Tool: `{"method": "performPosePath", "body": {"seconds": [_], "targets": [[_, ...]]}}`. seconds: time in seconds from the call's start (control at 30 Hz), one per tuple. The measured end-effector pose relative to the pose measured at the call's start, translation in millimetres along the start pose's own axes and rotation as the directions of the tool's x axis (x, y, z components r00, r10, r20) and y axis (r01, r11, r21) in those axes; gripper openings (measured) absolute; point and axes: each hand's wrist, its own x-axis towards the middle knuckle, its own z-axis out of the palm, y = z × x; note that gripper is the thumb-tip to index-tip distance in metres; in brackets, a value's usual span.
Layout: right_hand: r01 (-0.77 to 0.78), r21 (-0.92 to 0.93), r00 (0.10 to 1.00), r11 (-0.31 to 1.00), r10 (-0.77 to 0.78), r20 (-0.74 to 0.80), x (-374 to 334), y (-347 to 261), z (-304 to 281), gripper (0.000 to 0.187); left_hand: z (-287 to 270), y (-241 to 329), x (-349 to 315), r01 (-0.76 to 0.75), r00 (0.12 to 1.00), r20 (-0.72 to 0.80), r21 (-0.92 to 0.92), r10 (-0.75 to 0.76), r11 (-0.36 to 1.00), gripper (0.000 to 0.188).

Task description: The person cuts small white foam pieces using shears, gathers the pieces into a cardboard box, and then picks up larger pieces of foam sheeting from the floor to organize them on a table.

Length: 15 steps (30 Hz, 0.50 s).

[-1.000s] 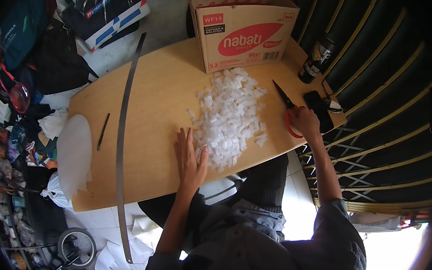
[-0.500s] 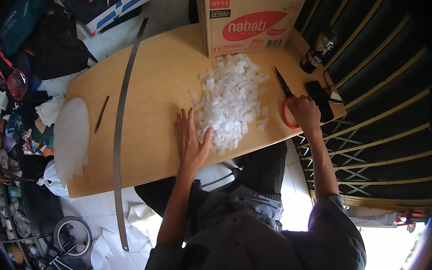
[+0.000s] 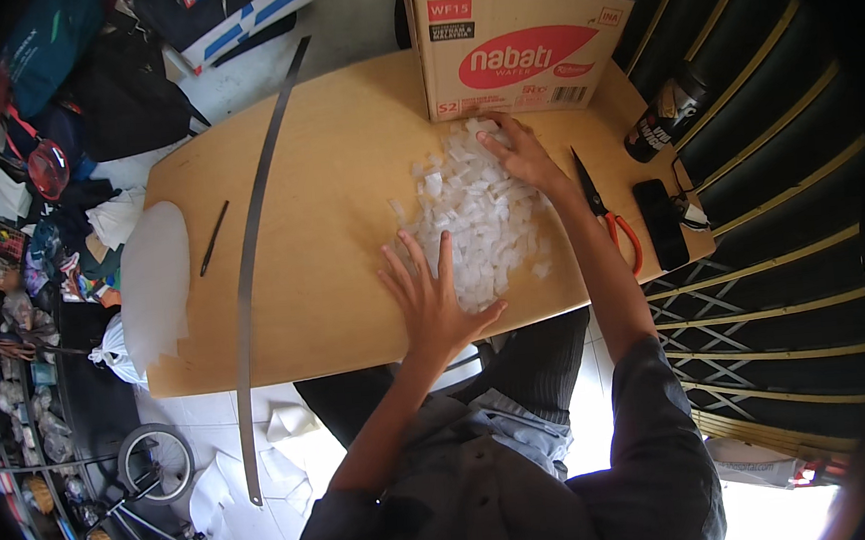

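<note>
A heap of small white cut pieces (image 3: 494,220), thin like paper or plastic, lies on the wooden table (image 3: 334,156). At the heap's near left edge is my left hand (image 3: 435,305), open with its fingers spread. My right hand (image 3: 520,153) reaches over the far end of the heap, fingers apart and curved onto the pieces; some fingertips are hard to see. Red-handled scissors (image 3: 623,242) rest on the table, to the right of my right forearm, blades pointing away from me.
A cardboard box (image 3: 518,53) stands behind the heap. At right are a black can (image 3: 665,118) and a dark phone (image 3: 660,224). To the left lie a long metal ruler (image 3: 252,222), a black pen (image 3: 215,237) and a white sheet (image 3: 155,279). A slatted gate (image 3: 770,216) borders the right.
My right hand has left the scissors and moved left and away from me to the heap's far end. My left hand has spread its fingers. The whole view has shifted slightly.
</note>
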Motion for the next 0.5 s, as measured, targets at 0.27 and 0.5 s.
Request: {"method": "performPosePath", "body": {"seconds": [0.27,0.5], "targets": [[0.116,-0.045,0.993,0.992,-0.116,0.015,-45,-8,0,0.055,-6,-33,49,-0.070,0.993,0.085,-0.072,0.076,0.995,0.113],[-0.061,0.327,0.998,0.943,0.062,0.008,-66,-28,27,0.043,2,-40,66,-0.132,0.976,0.140,-0.234,0.168,0.963,0.119]]}}
